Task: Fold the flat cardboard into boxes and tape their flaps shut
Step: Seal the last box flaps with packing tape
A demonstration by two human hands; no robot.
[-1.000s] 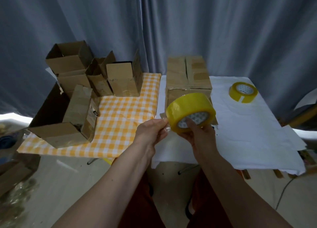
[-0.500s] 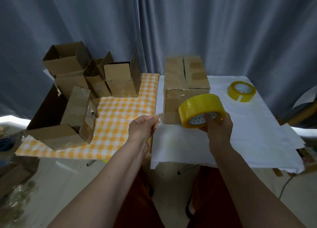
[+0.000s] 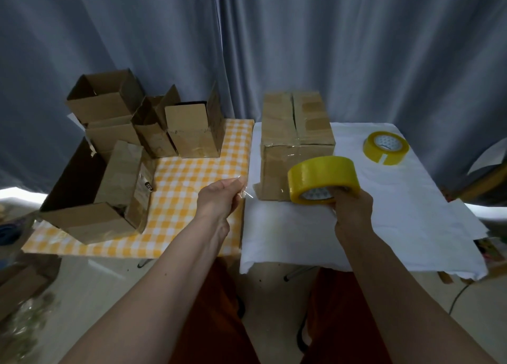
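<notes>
Now your hands sit wider apart than half a second ago: your right hand (image 3: 352, 207) has carried the yellow tape roll (image 3: 323, 179) further right and a touch lower in frame, so it covers the near right corner of the closed cardboard box (image 3: 295, 141) instead of its near face. Your right fingers curl through the core, clenched on the roll. Your left hand (image 3: 219, 199) has stayed roughly centre frame, thumb and fingertips pinching the clear tape end (image 3: 245, 192); the pulled strip between hands is longer than before but mostly too transparent to trace. A second later than the first frame, the roll is well off your left hand, where it used to touch.

Closed box stands centre frame on the white cloth (image 3: 384, 226), top seam taped, unchanged. Spare yellow tape roll (image 3: 386, 147) lies flat at right of frame on the same cloth, same spot. Left of frame, the orange checked cloth (image 3: 186, 199) carries a cluster of open cardboard boxes (image 3: 148, 127) at the back and a large open box (image 3: 82, 199) lying on its side with a smaller one inside. Grey curtain (image 3: 247, 34) fills the upper frame. Pale floor below, a cable at lower right.
</notes>
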